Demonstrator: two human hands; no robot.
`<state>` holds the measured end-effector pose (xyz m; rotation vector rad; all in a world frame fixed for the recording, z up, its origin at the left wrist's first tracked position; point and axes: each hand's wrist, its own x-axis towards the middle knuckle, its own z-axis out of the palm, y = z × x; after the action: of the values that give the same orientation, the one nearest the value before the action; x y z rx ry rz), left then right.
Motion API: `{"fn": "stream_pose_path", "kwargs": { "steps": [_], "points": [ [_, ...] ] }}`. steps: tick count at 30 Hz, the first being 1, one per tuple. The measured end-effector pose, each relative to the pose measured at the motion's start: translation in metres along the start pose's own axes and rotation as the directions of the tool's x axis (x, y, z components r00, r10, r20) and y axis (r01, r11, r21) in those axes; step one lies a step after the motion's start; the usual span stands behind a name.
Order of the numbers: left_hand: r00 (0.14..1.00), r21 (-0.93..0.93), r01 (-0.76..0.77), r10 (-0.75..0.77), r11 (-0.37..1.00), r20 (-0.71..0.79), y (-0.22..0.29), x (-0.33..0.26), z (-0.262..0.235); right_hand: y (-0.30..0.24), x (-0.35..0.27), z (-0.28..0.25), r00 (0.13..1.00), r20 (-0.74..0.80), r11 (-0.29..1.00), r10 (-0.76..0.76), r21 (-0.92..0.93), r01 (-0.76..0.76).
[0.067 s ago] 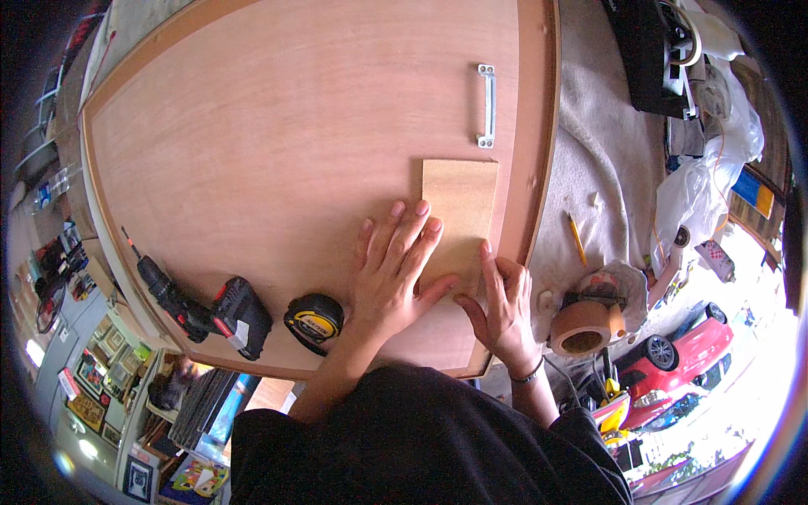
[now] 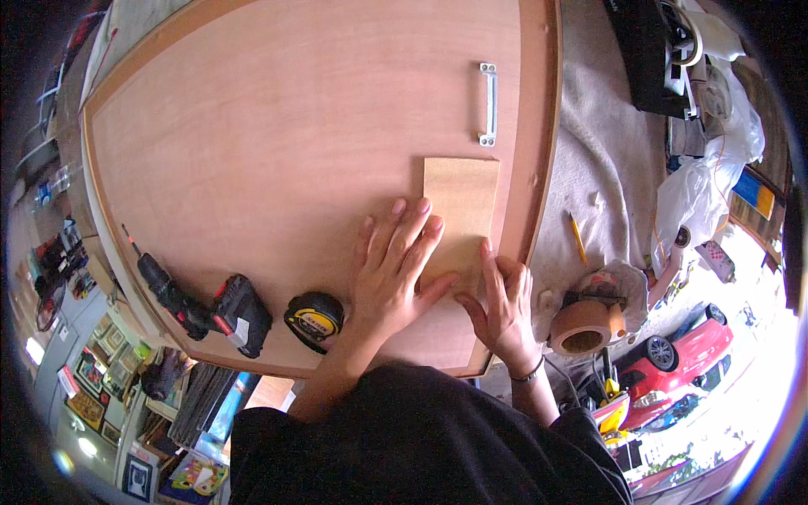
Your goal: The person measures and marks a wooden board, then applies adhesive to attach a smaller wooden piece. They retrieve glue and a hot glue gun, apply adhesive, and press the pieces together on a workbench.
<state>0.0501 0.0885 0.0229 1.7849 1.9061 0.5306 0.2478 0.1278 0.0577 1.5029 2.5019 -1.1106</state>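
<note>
A small rectangular piece of thin wood [image 2: 461, 189] lies flat on a large framed wooden panel [image 2: 278, 126], near its right side. Spread over the panel, my left hand [image 2: 394, 273] rests its fingertips and thumb along the left and near parts of the piece. My right hand [image 2: 507, 310] is at the opposite side, its index finger extended against the right edge and its thumb apart, close to the near end. The other right fingers are bent. Just beyond the piece lies a silver pull handle [image 2: 488, 105].
On the panel's near left are a black-and-red cordless drill [image 2: 202, 307] and a black-and-yellow tape measure [image 2: 314, 321]. Off its right edge, a pencil [image 2: 577, 239] and a roll of brown tape [image 2: 581, 328] lie on cloth. A black case [image 2: 648, 59] stands at the far right.
</note>
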Motion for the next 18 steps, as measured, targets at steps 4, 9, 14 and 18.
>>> {"fn": "stream_pose_path", "kwargs": {
  "steps": [4,9,14,18],
  "points": [
    [1.0,-0.007,0.005,-0.005,1.0,0.003,0.0,-0.002,0.0,0.002,0.0,0.001,1.0,-0.002,1.0,-0.022,-0.018,0.022],
    [0.998,-0.051,-0.008,0.011,0.999,0.054,0.001,0.004,-0.013,0.006,0.0,0.005,0.999,-0.038,0.999,-0.027,-0.037,0.026],
    [0.996,-0.085,-0.054,0.06,0.995,0.07,-0.011,0.003,-0.018,0.003,0.004,0.004,1.0,0.002,1.0,-0.008,-0.024,0.008],
    [0.996,-0.107,-0.085,0.086,0.991,0.002,-0.014,0.004,-0.016,0.004,0.008,-0.002,0.998,0.01,0.998,-0.067,0.021,0.067]
  ]
}}
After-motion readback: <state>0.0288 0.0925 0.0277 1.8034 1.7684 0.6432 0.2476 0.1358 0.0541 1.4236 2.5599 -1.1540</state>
